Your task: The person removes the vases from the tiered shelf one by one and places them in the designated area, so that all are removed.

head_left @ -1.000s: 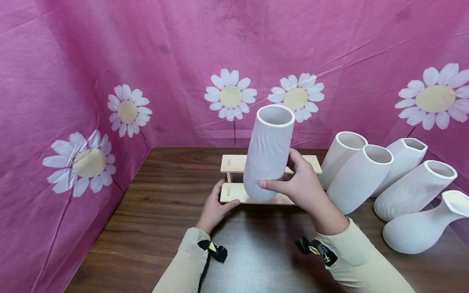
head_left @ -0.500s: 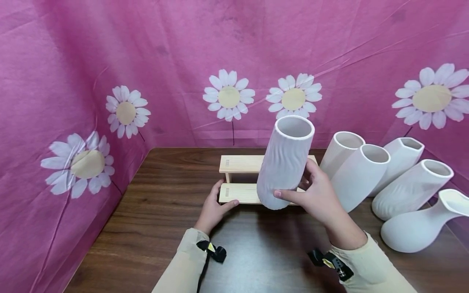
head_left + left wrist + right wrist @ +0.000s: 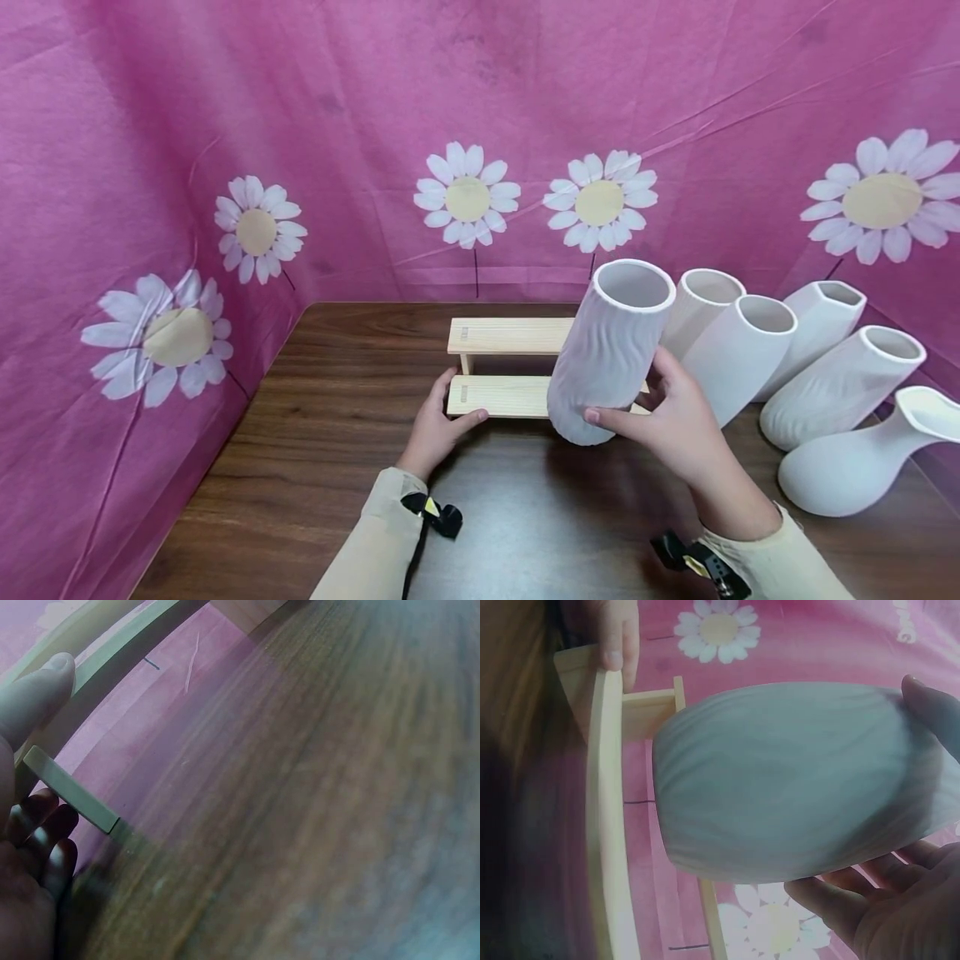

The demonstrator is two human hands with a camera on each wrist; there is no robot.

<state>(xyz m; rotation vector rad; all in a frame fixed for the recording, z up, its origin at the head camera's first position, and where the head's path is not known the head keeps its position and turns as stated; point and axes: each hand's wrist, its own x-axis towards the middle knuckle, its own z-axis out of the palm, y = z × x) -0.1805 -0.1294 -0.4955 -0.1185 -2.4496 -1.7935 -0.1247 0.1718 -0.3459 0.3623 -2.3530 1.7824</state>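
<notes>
My right hand (image 3: pixel 678 425) holds a white ceramic vase (image 3: pixel 611 358) with a wavy ribbed surface, thumb on the near side and fingers round the far side. The vase leans right, its round mouth facing up, and overlaps the right part of a two-step wooden stand (image 3: pixel 498 396). In the right wrist view, the vase's base (image 3: pixel 667 795) hangs a little above the front board (image 3: pixel 609 825). My left hand (image 3: pixel 435 429) grips the stand's left end, thumb on the front board and fingers at its side. The left wrist view shows the thumb (image 3: pixel 41 694) on the board's edge.
Several white vases stand close together at the right: a ribbed one (image 3: pixel 701 304), a smooth one (image 3: pixel 738 358), a faceted one (image 3: pixel 817 333), a wavy one (image 3: pixel 840 392) and a narrow-necked one (image 3: pixel 843 467). A pink flowered cloth (image 3: pixel 360 167) hangs behind the brown table (image 3: pixel 315 500).
My right hand has carried the wavy vase to the right and down, nearer the other vases, uncovering more of the stand. My left hand has stayed at the stand's left end.
</notes>
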